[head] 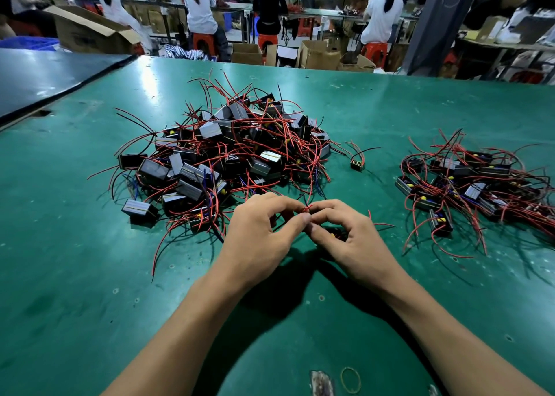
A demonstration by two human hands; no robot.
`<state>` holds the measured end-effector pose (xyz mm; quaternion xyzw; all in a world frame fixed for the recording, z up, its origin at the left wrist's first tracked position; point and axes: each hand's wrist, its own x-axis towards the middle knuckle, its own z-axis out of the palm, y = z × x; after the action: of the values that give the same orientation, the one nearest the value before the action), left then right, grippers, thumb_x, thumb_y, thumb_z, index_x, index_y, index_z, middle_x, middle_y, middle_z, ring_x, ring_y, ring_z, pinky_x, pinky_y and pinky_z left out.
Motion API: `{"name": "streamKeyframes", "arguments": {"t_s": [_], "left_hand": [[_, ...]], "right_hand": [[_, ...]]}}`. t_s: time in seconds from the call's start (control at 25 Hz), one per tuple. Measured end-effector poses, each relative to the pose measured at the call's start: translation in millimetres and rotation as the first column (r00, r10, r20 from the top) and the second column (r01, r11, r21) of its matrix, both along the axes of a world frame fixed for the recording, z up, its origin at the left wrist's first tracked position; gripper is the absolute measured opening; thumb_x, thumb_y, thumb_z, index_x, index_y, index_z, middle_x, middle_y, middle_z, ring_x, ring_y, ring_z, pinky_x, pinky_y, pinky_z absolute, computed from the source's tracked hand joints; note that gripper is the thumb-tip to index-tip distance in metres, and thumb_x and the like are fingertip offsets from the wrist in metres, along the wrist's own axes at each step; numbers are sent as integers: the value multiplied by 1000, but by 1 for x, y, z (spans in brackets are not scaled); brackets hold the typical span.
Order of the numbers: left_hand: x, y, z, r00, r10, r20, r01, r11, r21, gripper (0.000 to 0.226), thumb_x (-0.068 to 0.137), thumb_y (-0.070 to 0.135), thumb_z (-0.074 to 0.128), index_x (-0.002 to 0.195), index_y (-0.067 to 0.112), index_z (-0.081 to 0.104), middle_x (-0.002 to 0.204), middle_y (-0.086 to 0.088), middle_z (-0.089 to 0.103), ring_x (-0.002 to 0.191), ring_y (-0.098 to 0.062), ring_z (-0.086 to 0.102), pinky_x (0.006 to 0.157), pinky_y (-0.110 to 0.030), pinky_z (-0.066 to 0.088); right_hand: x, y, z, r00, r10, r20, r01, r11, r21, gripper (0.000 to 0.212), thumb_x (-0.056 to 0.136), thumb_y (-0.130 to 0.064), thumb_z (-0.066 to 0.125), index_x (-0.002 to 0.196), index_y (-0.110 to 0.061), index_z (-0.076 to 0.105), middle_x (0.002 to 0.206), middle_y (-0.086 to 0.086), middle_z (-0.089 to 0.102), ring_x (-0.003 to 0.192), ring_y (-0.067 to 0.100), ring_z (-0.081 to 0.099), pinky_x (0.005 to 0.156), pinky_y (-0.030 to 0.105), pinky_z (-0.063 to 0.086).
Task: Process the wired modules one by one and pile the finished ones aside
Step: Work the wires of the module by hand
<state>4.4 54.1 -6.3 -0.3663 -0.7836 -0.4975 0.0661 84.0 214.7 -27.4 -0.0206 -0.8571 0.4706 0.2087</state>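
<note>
Both left hand (pixel 258 233) and right hand (pixel 351 241) pinch the red wires (pixel 307 208) of one module (pixel 334 234) in a tight grip, seemingly placed between supply heap (pixel 228 155) and finished pile (pixel 468 182) for short reaches.

A scuffed green worktable (pixel 90 275) carries a large heap of black wired modules (pixel 222 155) at its centre, red leads spilling outward. A smaller pile (pixel 468 185) lies well apart to the right, with a lone module (pixel 357 164) on the bare surface between them. A yellowish rubber band (pixel 350 380) lies flat near the front edge.
</note>
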Motion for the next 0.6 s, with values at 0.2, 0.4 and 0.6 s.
{"name": "streamKeyframes", "arguments": {"t_s": [0.2,0.4,0.6], "left_hand": [[0,2,0,997,7,76,-11,999,53,6,83,20,77,89,19,78,82,13,70,77,5,56,72,-11,39],[-1,1,0,1000,22,-19,-22,1000,7,9,84,20,77,92,17,78,82,12,68,81,-6,56,75,-19,42],[-5,-3,-2,993,3,-115,-9,999,-54,10,84,22,77,92,17,78,83,7,71,82,-16,57,75,-30,45]], "right_hand": [[2,-3,4,999,-37,-8,37,996,80,9,89,-13,73,96,-17,77,115,-2,66,110,4,61,86,9,43],[3,-8,10,927,-153,-342,245,938,246,20,83,-20,77,101,-11,72,114,3,63,112,8,60,100,18,41],[0,-9,7,916,-123,-382,255,914,315,30,86,-24,78,115,-16,73,118,3,57,106,16,59,95,36,49]]}}
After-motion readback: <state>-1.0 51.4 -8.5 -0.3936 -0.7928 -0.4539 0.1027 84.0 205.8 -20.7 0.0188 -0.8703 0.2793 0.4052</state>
